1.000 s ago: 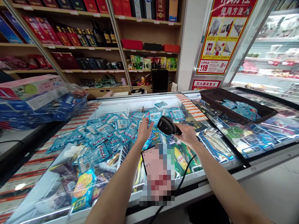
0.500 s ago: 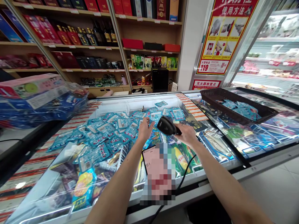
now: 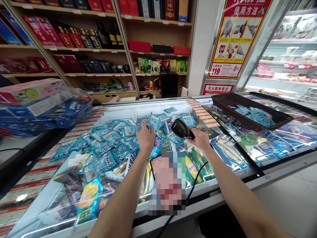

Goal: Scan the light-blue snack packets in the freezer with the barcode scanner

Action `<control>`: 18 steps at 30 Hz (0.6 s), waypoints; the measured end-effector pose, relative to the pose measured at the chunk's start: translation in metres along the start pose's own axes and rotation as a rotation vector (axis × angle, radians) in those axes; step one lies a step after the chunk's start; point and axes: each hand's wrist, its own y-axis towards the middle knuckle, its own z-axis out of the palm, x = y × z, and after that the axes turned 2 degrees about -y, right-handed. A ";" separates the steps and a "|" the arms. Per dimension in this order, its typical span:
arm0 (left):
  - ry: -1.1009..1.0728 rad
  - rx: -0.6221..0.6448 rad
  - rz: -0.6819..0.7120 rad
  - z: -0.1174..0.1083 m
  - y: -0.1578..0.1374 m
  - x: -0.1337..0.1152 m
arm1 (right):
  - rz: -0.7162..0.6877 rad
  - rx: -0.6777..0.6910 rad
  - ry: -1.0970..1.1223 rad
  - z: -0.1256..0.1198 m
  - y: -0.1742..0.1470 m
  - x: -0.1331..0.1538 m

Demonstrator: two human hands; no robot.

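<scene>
My right hand (image 3: 199, 139) is wrapped round the handle of a black barcode scanner (image 3: 181, 128), its head pointing left over the freezer's glass top. My left hand (image 3: 145, 138) pinches a small blue packet (image 3: 154, 121) between thumb and fingers, close to the scanner's left; part of the grip is hidden. Left of that hand, many similar blue packets (image 3: 109, 137) with white barcode labels lie in a loose heap on the glass. Another blue packet (image 3: 174, 137) lies just below the scanner head. A phone (image 3: 158, 165), partly blurred out, lies nearer me.
A dark brown basket (image 3: 279, 123) with more blue packets stands on the freezer at right. Plastic-wrapped boxes (image 3: 44, 105) sit at left. The scanner's black cable (image 3: 195, 181) runs down over the front edge. Stocked shelves (image 3: 86, 49) stand behind.
My left hand has moved left, with a blue packet now at its fingertips. The scanner has shifted slightly right, and a packet now shows beneath it.
</scene>
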 end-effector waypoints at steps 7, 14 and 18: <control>0.275 -0.046 0.044 -0.006 -0.008 -0.002 | 0.035 -0.004 -0.001 -0.001 0.001 -0.001; 0.196 0.233 0.349 0.003 -0.005 0.005 | 0.077 0.004 -0.028 0.000 0.001 -0.003; 0.169 0.233 0.359 0.005 -0.006 0.006 | 0.076 0.010 -0.030 0.000 0.002 -0.003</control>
